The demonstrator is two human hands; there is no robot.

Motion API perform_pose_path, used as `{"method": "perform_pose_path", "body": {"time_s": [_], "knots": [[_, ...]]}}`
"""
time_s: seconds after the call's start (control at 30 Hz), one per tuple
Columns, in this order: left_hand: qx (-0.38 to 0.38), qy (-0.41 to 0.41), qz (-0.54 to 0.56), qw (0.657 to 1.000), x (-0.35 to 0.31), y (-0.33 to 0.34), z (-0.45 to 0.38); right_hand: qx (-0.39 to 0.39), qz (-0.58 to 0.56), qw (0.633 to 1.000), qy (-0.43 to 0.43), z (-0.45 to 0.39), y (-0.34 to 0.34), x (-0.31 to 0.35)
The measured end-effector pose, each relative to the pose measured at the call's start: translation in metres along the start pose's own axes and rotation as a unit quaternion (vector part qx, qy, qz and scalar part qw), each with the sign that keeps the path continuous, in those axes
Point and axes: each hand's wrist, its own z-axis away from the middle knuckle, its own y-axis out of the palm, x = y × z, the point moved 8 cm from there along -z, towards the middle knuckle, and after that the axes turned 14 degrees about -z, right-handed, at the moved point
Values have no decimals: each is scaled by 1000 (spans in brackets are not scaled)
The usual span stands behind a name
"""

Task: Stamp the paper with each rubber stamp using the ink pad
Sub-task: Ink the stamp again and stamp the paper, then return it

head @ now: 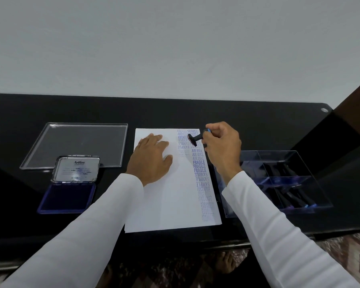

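Left hand [152, 156] flat on the paper [164, 194] — right hand [221, 146] grips a tilted rubber stamp [194, 138].

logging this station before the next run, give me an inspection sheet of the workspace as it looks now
surface: black glossy table.
job's things: paper with stamped words down its right side; open ink pad, lid up; rubber stamp tilted above the paper.
clutter: clear divided box holding more stamps on the right; clear tray on the left.
grippers: left hand flat on the paper; right hand grips the rubber stamp.
cables: nothing seen.
surroundings: plain pale wall behind; patterned floor below.
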Motion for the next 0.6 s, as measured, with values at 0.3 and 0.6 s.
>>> {"method": "perform_pose_path", "body": {"time_s": [0.3, 0.6], "knots": [[-12, -42, 49, 998, 24, -30, 38, 52, -5, 999, -3, 25, 31, 14], [-52, -115, 22, 992, 91, -67, 111, 135, 3, 991, -10, 80, 103, 26]]}}
